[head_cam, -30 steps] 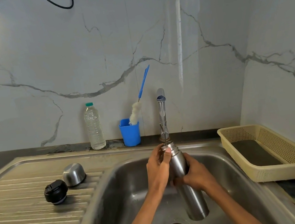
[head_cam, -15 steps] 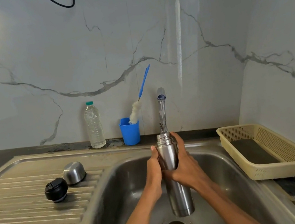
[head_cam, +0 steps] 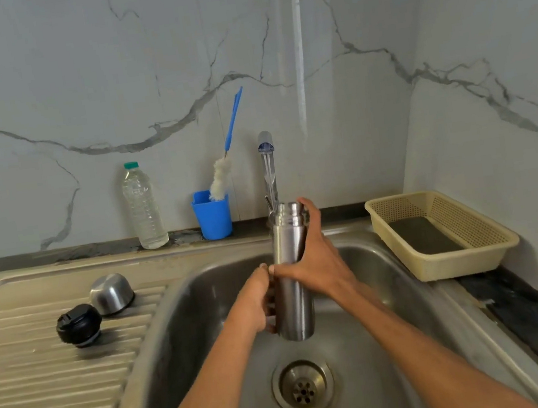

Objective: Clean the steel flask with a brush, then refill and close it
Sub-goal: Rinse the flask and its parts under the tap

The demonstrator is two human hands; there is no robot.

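I hold the steel flask (head_cam: 288, 249) upright over the sink basin (head_cam: 198, 303), its open threaded mouth just below the tap (head_cam: 268, 169). My right hand (head_cam: 317, 259) wraps the upper body from the right, a finger reaching up to the neck. My left hand (head_cam: 257, 300) grips the lower part from the left. The bottle brush (head_cam: 225, 161), white head and blue handle, stands in a blue cup (head_cam: 212, 214) against the wall. The black stopper (head_cam: 79, 325) and the steel cap (head_cam: 111, 293) lie on the draining board.
A clear plastic water bottle (head_cam: 143, 207) stands left of the blue cup. A beige plastic basket (head_cam: 444, 231) sits on the dark counter right of the sink. The drain (head_cam: 303, 387) lies below the flask. Marble walls close off the back and right.
The flask has swung from a tilt to upright and risen toward the tap. My right hand slid up to the neck and my left hand moved down the body.
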